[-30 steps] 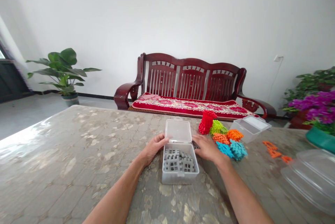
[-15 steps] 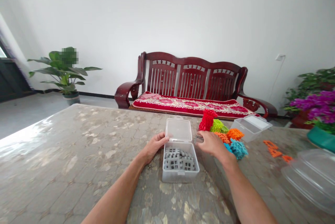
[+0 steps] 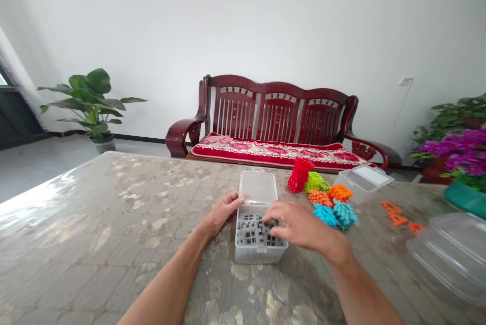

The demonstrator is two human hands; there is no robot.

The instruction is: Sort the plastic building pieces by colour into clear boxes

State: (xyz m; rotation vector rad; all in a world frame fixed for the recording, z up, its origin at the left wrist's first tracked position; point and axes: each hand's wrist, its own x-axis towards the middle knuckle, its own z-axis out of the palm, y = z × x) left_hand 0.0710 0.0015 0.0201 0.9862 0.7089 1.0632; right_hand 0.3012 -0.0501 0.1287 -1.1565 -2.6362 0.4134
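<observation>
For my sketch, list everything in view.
Hinged box: 1, translucent, centre
Grids: many, grey, inside
Tall cluster: 1, red, right
Clumped pieces: several, lime, alongside
Orange clusters: 2, orange, nearer
Blue clusters: 2, blue, nearest
Flat pieces: several, orange, right
Clear box: 1, clear, rear
Plasticware: count unclear, clear, right
Table: 1, grey, foreground
Bench: 1, maroon, behind
Seat cover: 1, red, bench
Potted plant: 1, green, left
Foliage: some, green, right
Flowers: several, purple, teal pot
Wall: 1, white, back
Socket: 1, white, wall
Panel: 1, dark, left
Floor: 1, grey, left
Left grip: 1, box's left
Right grip: 1, over grids
</observation>
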